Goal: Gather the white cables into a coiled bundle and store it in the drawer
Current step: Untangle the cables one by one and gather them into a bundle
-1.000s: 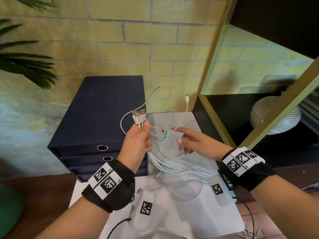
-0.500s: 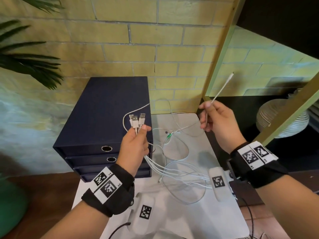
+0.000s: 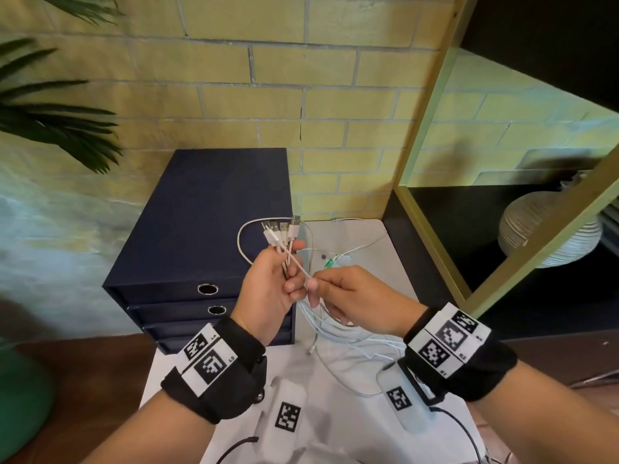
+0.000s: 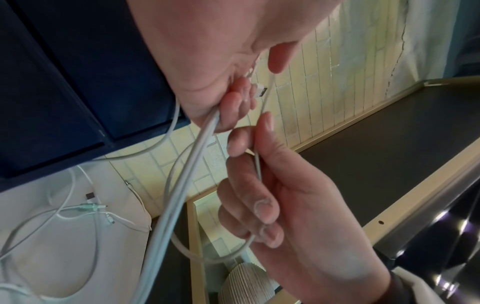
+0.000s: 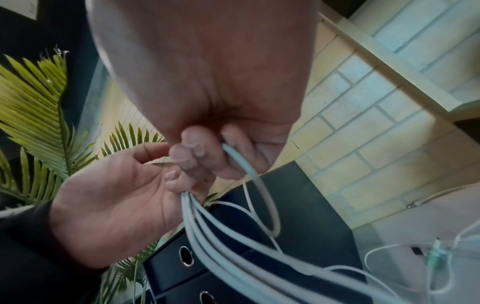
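Several white cables (image 3: 348, 338) trail from my hands down onto the white table (image 3: 361, 239). My left hand (image 3: 288, 272) grips them in a bunch just below their USB plugs (image 3: 281, 229), which stick up in a fan. My right hand (image 3: 313, 289) sits right against it and pinches one thin cable (image 4: 257, 164) between thumb and forefinger; that cable's slack loops under the hand (image 5: 267, 205). The dark blue drawer unit (image 3: 201, 222) stands behind the left hand, its drawers closed, with ring pulls (image 3: 207, 289) on the fronts. Loose cable ends with a green plug (image 3: 330, 262) lie on the table.
A shelf unit with a pale frame (image 3: 425, 128) stands at the right and holds a ribbed white vase (image 3: 549, 229). Palm leaves (image 3: 50, 122) hang at the left before the brick wall. Two white marker pads (image 3: 288, 413) lie on the near table, with black leads.
My right hand came down from up at the right with a cable end and brought it to my left hand. That plug now stands among the others in the left hand's bunch.
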